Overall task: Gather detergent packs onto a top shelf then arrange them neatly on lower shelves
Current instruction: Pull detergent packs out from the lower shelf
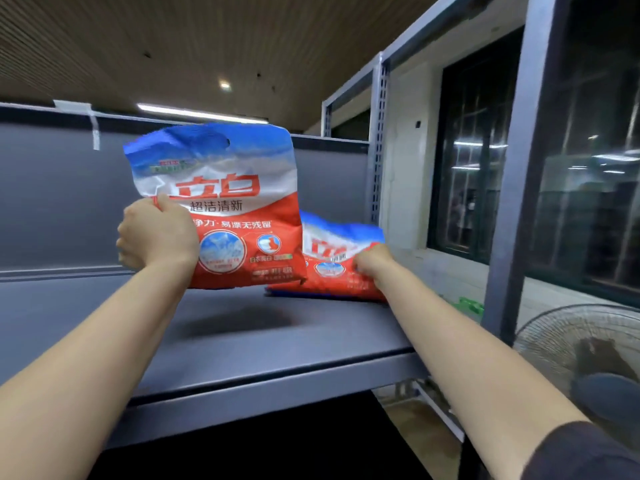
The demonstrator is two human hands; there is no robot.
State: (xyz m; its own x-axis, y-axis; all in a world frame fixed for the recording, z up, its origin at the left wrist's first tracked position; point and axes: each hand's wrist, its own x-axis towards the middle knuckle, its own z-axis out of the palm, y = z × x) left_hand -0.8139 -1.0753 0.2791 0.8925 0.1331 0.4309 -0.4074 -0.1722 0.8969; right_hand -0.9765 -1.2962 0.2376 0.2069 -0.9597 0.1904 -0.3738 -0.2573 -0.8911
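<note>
A red, white and blue detergent pack (239, 202) is held upright just above the grey top shelf (242, 341), near its middle. My left hand (157, 233) grips this pack by its left edge. A second pack of the same kind (332, 261) lies tilted on the shelf at the right end, partly behind the first. My right hand (375, 263) grips that second pack at its right side, fingers curled into the plastic.
A perforated grey upright (379, 140) stands behind the right pack, and a thick grey post (519, 168) rises further right. A standing fan (585, 344) is at lower right. The shelf's grey back panel (62, 202) runs along the far side. Dark windows fill the right wall.
</note>
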